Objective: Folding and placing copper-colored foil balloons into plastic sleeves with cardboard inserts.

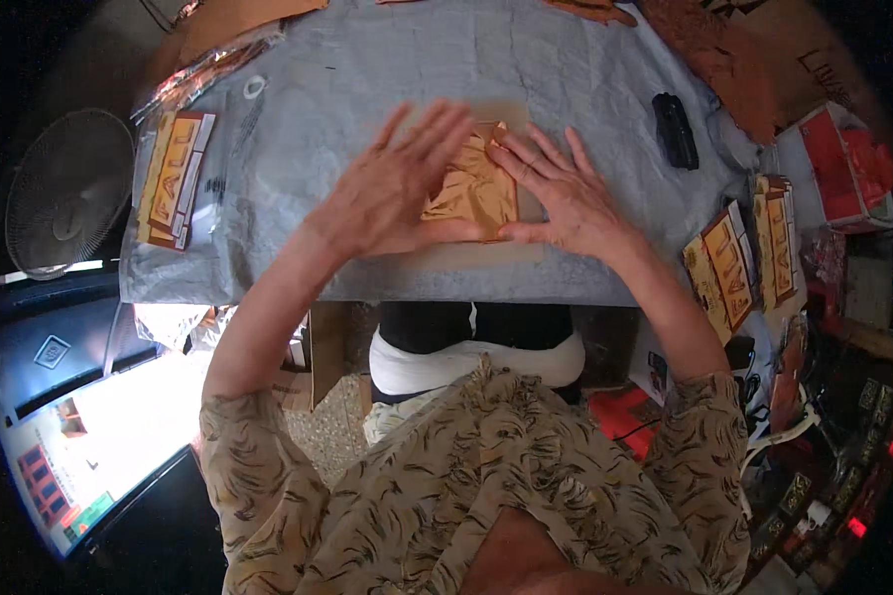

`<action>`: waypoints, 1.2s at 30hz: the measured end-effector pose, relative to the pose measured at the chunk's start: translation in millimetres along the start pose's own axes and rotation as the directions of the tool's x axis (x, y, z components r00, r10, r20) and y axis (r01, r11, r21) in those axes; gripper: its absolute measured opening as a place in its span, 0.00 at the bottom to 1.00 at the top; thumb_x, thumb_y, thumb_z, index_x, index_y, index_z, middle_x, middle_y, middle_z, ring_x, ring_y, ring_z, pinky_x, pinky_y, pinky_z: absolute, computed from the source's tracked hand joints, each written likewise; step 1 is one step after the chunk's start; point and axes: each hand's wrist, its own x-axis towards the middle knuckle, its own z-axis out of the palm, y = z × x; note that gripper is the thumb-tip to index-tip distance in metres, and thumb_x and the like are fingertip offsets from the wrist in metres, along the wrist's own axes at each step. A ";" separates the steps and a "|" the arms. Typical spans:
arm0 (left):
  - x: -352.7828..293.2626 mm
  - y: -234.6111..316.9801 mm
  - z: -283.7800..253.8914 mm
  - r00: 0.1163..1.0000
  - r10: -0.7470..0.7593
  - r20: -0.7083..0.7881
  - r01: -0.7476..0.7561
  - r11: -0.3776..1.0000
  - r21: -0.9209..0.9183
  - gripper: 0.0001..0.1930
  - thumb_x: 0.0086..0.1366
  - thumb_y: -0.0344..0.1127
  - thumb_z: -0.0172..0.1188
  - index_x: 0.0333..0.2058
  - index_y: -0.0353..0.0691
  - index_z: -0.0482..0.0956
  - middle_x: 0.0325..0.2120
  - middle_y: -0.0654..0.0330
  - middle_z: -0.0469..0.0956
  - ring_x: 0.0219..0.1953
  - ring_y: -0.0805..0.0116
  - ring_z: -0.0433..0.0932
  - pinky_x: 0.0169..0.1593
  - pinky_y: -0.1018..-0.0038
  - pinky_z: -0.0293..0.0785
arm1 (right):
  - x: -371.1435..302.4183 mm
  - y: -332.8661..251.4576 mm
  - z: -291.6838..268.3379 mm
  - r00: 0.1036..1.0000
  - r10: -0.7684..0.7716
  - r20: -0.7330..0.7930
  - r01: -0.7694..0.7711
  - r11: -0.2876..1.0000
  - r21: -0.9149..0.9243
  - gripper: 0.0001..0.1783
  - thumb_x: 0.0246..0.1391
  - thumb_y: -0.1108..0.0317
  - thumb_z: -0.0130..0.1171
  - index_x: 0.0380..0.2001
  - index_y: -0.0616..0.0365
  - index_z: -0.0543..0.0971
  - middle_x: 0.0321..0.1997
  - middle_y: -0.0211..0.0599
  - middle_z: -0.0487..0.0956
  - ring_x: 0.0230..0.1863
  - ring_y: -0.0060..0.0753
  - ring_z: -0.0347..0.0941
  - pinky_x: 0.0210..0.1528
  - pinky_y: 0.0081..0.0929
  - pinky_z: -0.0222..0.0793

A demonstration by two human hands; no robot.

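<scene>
Seemingly laid wrinkled gold foil square [481, 193] between splayed left hand [392, 193] and right hand [566, 201], gripping nothing; hadn't smoothed every crease.

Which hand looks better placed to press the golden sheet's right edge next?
Probably the right hand: it spreads beside that edge of the golden sheet, with its thumb at the near corner. The left hand is over the opposite side, blurred.
</scene>
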 end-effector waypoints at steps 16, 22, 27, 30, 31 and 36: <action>42.0 7.1 29.1 0.978 0.204 -0.049 -0.209 0.962 -0.175 0.54 0.64 0.65 0.62 0.74 0.29 0.51 0.74 0.38 0.54 0.76 0.41 0.54 0.77 0.51 0.47 | -1.8 7.0 -3.4 0.985 -0.008 -0.173 0.030 0.992 0.121 0.46 0.51 0.41 0.69 0.68 0.52 0.71 0.77 0.42 0.64 0.81 0.42 0.50 0.80 0.55 0.39; 38.9 5.0 34.5 0.977 0.209 -0.051 -0.215 0.961 -0.175 0.54 0.63 0.66 0.62 0.73 0.29 0.53 0.74 0.37 0.53 0.76 0.38 0.52 0.77 0.50 0.49 | -23.2 51.4 -17.7 0.839 0.182 -0.513 -0.058 0.967 0.250 0.19 0.55 0.63 0.69 0.50 0.50 0.85 0.53 0.37 0.85 0.55 0.45 0.79 0.60 0.45 0.70; 39.9 7.0 32.1 0.978 0.203 -0.036 -0.206 0.962 -0.176 0.54 0.64 0.68 0.61 0.73 0.28 0.54 0.74 0.37 0.54 0.76 0.37 0.52 0.77 0.49 0.48 | -108.5 180.5 -109.5 0.597 0.365 -0.714 -0.612 0.783 -0.112 0.08 0.59 0.67 0.63 0.39 0.54 0.87 0.39 0.46 0.84 0.44 0.51 0.80 0.47 0.44 0.75; 42.4 6.4 33.8 0.979 0.202 -0.020 -0.202 0.968 -0.149 0.54 0.64 0.69 0.59 0.72 0.28 0.54 0.74 0.37 0.54 0.76 0.37 0.52 0.77 0.49 0.48 | -138.4 234.4 -121.8 0.600 0.471 -0.647 -0.690 0.714 -0.120 0.09 0.58 0.64 0.64 0.35 0.58 0.86 0.35 0.48 0.83 0.39 0.50 0.80 0.42 0.44 0.74; 41.4 6.1 34.7 0.981 0.196 -0.007 -0.195 0.972 -0.127 0.54 0.64 0.70 0.58 0.72 0.28 0.55 0.74 0.38 0.54 0.76 0.37 0.51 0.77 0.49 0.48 | -138.0 240.9 -122.8 0.615 0.536 -0.579 -0.725 0.673 -0.147 0.11 0.56 0.62 0.66 0.32 0.60 0.85 0.31 0.49 0.83 0.35 0.50 0.80 0.39 0.44 0.74; 35.8 4.5 28.5 0.986 0.163 0.022 -0.160 0.982 -0.101 0.54 0.65 0.70 0.57 0.73 0.28 0.54 0.74 0.40 0.54 0.77 0.37 0.50 0.77 0.49 0.46 | -110.5 278.7 -124.3 0.714 0.625 -0.316 -0.670 0.741 -0.046 0.16 0.51 0.60 0.69 0.25 0.64 0.82 0.21 0.49 0.78 0.22 0.48 0.75 0.31 0.43 0.70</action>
